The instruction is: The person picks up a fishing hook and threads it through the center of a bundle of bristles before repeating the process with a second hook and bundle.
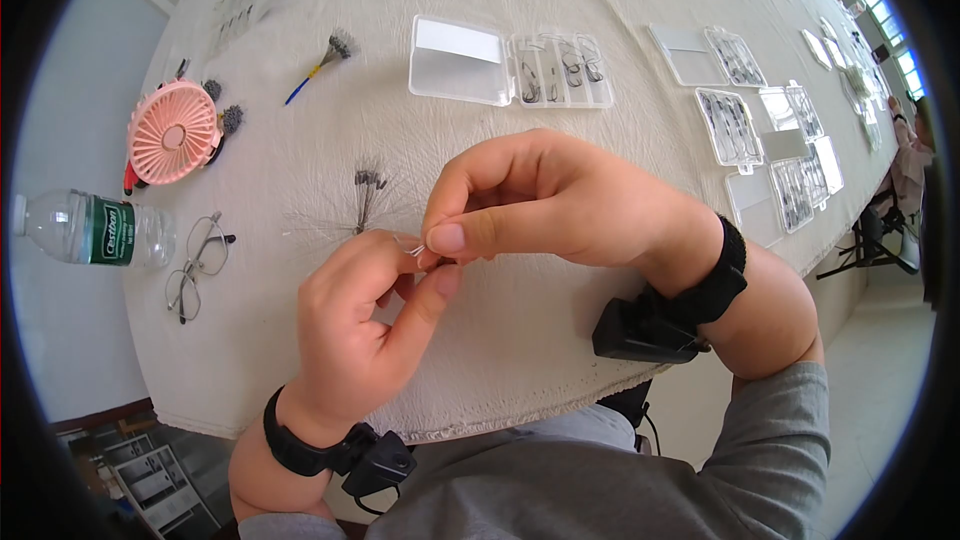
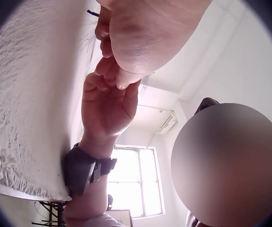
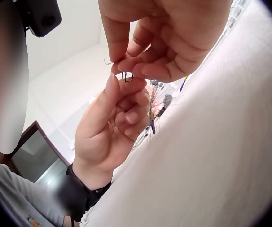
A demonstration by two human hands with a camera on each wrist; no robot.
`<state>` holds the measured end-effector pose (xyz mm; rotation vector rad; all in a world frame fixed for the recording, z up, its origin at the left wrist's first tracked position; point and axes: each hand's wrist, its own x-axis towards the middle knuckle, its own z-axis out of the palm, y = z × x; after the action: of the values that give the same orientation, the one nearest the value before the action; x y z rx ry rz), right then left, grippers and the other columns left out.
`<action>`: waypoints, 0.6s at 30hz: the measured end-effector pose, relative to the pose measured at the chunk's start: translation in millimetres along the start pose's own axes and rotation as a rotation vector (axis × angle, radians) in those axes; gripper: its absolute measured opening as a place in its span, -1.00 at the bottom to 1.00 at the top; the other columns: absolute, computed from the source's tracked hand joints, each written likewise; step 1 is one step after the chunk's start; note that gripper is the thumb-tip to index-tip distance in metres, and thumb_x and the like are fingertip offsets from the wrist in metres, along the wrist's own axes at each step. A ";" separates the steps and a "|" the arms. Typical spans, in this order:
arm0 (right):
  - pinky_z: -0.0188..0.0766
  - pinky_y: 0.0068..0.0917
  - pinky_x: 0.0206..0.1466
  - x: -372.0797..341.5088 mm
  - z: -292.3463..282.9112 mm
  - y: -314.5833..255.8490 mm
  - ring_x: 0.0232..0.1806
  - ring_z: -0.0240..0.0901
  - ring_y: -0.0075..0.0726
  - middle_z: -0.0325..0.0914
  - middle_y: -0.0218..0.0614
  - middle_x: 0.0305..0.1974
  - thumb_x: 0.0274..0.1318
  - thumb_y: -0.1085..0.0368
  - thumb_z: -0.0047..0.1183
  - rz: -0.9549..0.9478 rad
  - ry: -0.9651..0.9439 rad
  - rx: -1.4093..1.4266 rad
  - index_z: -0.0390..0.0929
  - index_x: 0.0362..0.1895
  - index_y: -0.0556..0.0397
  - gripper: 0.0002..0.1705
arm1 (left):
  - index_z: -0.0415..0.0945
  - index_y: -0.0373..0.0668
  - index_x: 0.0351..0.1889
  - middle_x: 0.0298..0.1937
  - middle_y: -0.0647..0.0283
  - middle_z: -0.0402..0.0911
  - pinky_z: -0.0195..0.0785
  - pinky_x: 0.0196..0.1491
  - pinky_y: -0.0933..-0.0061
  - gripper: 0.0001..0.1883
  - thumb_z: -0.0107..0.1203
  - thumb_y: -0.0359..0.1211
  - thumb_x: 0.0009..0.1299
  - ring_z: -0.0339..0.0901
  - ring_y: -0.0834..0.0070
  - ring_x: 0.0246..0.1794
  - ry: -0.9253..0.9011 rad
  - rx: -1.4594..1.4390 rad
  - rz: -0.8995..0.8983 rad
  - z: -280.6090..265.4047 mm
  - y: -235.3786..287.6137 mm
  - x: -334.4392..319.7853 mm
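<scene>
Both hands meet in front of the person, low over the table. My left hand, palm turned up, pinches a small dark fish hook between thumb and index finger. From above, my right hand pinches at the same spot, its thumb and index fingertips close against the left fingertips. A thin silvery bit shows between the fingers in the head view. The fingers hide most of the hook. Just beyond the left hand lies a bundle of fine wires with dark beads.
An open clear box with hooks in compartments lies ahead. More hook boxes are at the right. On the left are a pink fan, a water bottle and glasses. A blue-and-yellow wire bundle lies farther back.
</scene>
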<state>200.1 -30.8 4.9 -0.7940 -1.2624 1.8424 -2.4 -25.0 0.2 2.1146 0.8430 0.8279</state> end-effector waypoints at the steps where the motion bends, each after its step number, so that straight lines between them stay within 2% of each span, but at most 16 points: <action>1: 0.38 -0.59 -0.06 -0.5 0.7 -1.8 -0.20 0.48 -0.52 0.59 -0.32 -0.27 0.17 0.39 0.02 0.006 0.007 0.009 0.55 -0.25 0.19 -0.87 | 0.50 -0.30 -0.37 -0.48 0.25 0.52 0.22 -0.52 0.58 -0.89 0.21 -0.47 0.22 0.36 0.53 -0.59 -0.004 0.015 0.004 -0.1 0.4 0.5; 2: 0.40 -0.57 -0.05 -0.9 1.0 -2.6 -0.19 0.49 -0.50 0.60 -0.28 -0.26 0.19 0.42 0.03 0.013 0.015 0.020 0.55 -0.25 0.22 -0.88 | 0.50 -0.30 -0.38 -0.48 0.25 0.53 0.22 -0.51 0.59 -0.89 0.20 -0.48 0.22 0.37 0.53 -0.59 0.004 -0.001 0.017 1.0 0.1 0.9; 5: 0.38 -0.60 -0.08 -0.6 0.3 -1.3 -0.21 0.46 -0.55 0.58 -0.34 -0.29 0.18 0.41 0.03 -0.005 0.038 0.005 0.55 -0.25 0.19 -0.89 | 0.50 -0.30 -0.41 -0.48 0.23 0.53 0.25 -0.49 0.59 -0.91 0.19 -0.50 0.23 0.38 0.53 -0.58 0.001 -0.039 0.034 3.2 -0.9 1.9; 8: 0.35 -0.63 -0.11 -0.6 2.3 -5.2 -0.23 0.42 -0.61 0.55 -0.42 -0.33 0.17 0.39 0.05 -0.007 0.154 -0.114 0.55 -0.26 0.17 -0.89 | 0.49 -0.30 -0.44 -0.48 0.23 0.53 0.26 -0.47 0.59 -0.92 0.18 -0.50 0.23 0.38 0.53 -0.58 -0.037 -0.063 0.008 1.2 -0.2 2.1; 11: 0.33 -0.65 -0.11 -0.6 2.0 -6.2 -0.23 0.40 -0.65 0.52 -0.48 -0.36 0.16 0.38 0.07 -0.032 0.189 -0.091 0.55 -0.28 0.15 -0.90 | 0.50 -0.29 -0.45 -0.49 0.23 0.53 0.25 -0.47 0.58 -0.92 0.17 -0.50 0.23 0.38 0.53 -0.57 -0.046 -0.086 -0.022 1.5 0.0 2.4; 14: 0.29 -0.68 -0.24 1.5 0.2 1.1 -0.34 0.35 -0.67 0.52 -0.49 -0.39 0.13 0.28 0.08 -0.088 0.222 -0.143 0.55 -0.31 0.13 -0.84 | 0.51 -0.29 -0.44 -0.50 0.24 0.52 0.23 -0.48 0.58 -0.92 0.17 -0.49 0.24 0.38 0.53 -0.57 -0.043 -0.087 -0.037 1.2 0.2 2.7; 18: 0.28 -0.68 -0.26 2.0 -0.4 2.8 -0.34 0.35 -0.68 0.52 -0.49 -0.40 0.14 0.29 0.08 -0.134 0.226 -0.146 0.55 -0.31 0.12 -0.85 | 0.52 -0.28 -0.43 -0.51 0.25 0.52 0.21 -0.49 0.58 -0.94 0.17 -0.49 0.24 0.37 0.53 -0.57 -0.027 -0.073 -0.033 1.5 -0.5 2.5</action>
<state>198.7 -29.5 2.0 -0.9437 -1.2810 1.5212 0.1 -23.4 -0.3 2.0382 0.8195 0.7989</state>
